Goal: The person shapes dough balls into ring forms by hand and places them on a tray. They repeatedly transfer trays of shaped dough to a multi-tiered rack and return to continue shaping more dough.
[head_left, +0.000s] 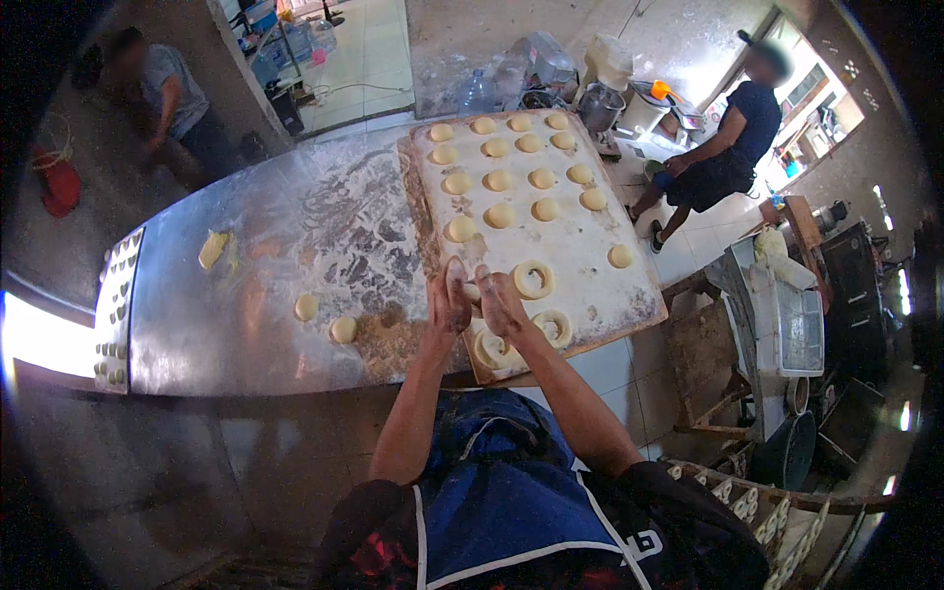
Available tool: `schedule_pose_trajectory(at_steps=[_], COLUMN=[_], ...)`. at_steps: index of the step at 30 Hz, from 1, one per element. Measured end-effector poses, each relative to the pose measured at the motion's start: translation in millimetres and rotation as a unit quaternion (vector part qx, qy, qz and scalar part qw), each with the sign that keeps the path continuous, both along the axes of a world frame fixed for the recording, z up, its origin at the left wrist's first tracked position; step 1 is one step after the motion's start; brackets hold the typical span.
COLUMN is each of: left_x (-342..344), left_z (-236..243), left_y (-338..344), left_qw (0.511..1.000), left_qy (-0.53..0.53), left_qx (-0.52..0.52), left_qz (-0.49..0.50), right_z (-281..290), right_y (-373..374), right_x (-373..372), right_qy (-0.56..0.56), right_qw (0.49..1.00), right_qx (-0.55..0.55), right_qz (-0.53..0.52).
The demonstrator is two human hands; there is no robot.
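My left hand (451,300) and my right hand (501,303) meet over the near left part of a floured board (600,300). Between their fingers is a small piece of pale dough (472,292), mostly covered by the hands. Close by on the board lie a dough ring (534,279), a second ring (553,328) and a third ring (490,348), partly behind my right wrist. Farther up, several round dough balls (500,215) sit in loose rows, and a lone ball (619,256) rests near the right edge.
The metal table (197,324) extends left, dusted with flour. On it are two dough balls (343,329) and a yellowish lump (211,249). A tray of small pieces (117,305) stands at the far left. One person (177,98) is at back left, another (742,128) at right beside buckets (644,108).
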State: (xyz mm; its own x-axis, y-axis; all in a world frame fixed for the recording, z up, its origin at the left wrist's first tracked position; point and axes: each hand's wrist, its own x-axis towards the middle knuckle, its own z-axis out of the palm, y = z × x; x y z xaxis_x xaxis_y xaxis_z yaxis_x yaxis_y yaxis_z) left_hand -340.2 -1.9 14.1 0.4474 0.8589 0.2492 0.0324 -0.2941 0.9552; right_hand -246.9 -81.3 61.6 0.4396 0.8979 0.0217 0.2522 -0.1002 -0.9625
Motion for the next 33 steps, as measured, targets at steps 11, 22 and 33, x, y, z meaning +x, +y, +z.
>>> schedule_pose_trajectory(at_steps=[11,22,33], left_x=[69.6,127.9,176.2], left_z=[2.2,25.7,20.4], left_y=[-55.3,-123.2,-124.5], left_qw=[0.926,0.971,0.882], left_qy=[-0.267,-0.012,0.398], left_qx=[-0.208,0.147,0.214], left_qz=[-0.166,-0.188,-0.138], right_z=[-1.0,5.0,-5.8], right_y=[-74.8,-151.7,-213.4], right_x=[61.3,96.8,117.2], right_qy=[-0.004,-0.022,-0.291], right_qw=[0.995,0.97,0.884], right_qx=[0.084,0.025,-0.176], right_qz=[-0.044,-0.242,-0.32])
